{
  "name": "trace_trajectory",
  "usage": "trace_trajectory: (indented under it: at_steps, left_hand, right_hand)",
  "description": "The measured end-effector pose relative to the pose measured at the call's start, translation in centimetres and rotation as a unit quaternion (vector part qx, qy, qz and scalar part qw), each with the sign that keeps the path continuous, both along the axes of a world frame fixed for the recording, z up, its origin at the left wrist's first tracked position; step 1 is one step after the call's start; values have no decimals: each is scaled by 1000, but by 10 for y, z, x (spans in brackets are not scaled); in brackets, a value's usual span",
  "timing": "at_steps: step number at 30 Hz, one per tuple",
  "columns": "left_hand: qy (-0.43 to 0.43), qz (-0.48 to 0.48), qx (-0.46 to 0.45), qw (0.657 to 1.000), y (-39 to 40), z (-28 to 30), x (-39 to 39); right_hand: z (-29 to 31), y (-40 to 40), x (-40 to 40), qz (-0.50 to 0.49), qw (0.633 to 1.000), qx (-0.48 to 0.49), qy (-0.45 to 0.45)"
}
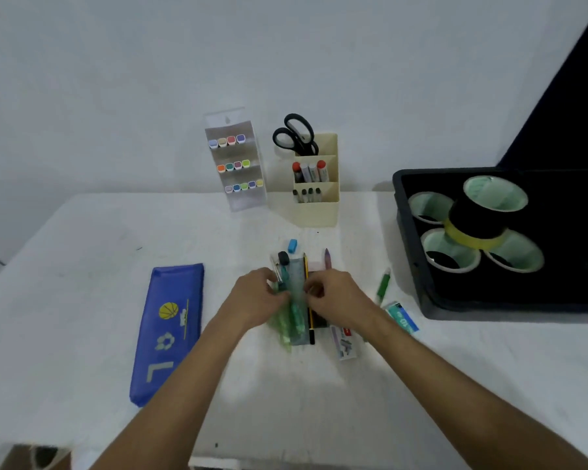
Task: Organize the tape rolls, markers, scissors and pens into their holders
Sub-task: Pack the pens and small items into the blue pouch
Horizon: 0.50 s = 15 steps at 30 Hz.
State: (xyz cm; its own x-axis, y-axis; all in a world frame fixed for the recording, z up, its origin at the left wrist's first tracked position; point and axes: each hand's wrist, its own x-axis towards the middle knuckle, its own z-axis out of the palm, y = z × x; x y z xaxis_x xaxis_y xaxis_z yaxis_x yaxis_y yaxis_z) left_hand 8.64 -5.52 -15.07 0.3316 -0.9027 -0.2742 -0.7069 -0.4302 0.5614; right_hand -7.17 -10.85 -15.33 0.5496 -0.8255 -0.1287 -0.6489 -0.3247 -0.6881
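Pens (pixel 291 310) and pencils lie bunched in the middle of the white table (pixel 82 252), the last loose pile, and both hands are on them. The left hand (pixel 255 296) has its fingers curled onto the green pens at the left edge of the bunch; the right hand (pixel 333 295) pinches in from the other side, close to a yellow-and-black pencil (pixel 308 300). Motion blur smears the bundle, so whether either hand has truly lifted anything is hard to say; they seem to be gathering it.

Much looks already sorted. Scissors (pixel 294 134) stand handles-up in the back section of the cream holder (pixel 316 205), 4 fat markers (pixel 309 171) fill its middle section and 4 dark caps show in the front one. A clear rack (pixel 235 164) beside it carries 3 rows of coloured markers. At the right, tape rolls (pixel 472 222) sit stacked in a dark bin (pixel 418 266).

Left to do: the bunch under the hands, a purple pen (pixel 327 258) just behind the right hand, a green pen (pixel 383 286) lying apart towards the bin, a blue cap-like piece (pixel 292 245) and 2 small packets (pixel 403 317) near the right forearm. A blue pencil case (pixel 168 330) lies flat to the left, well apart from the pile, and may be where these go.
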Motion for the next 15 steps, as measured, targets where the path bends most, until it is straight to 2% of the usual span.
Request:
trace_trajectory:
  at_steps: [5,10,12,15]
  left_hand:
    - [5,16,-71,997,-4,6,22]
    - [-51,68,-92,992,32,12,96]
    - [-83,99,-65,989,53,10,129]
    - [-127,146,32,981,82,7,151]
  right_hand:
    - [3,18,34,-37,995,-93,29]
    - [9,40,92,-20,1000,8,-20]
    - [10,51,118,-12,999,43,-21]
    - [7,66,146,-1,989,147,9]
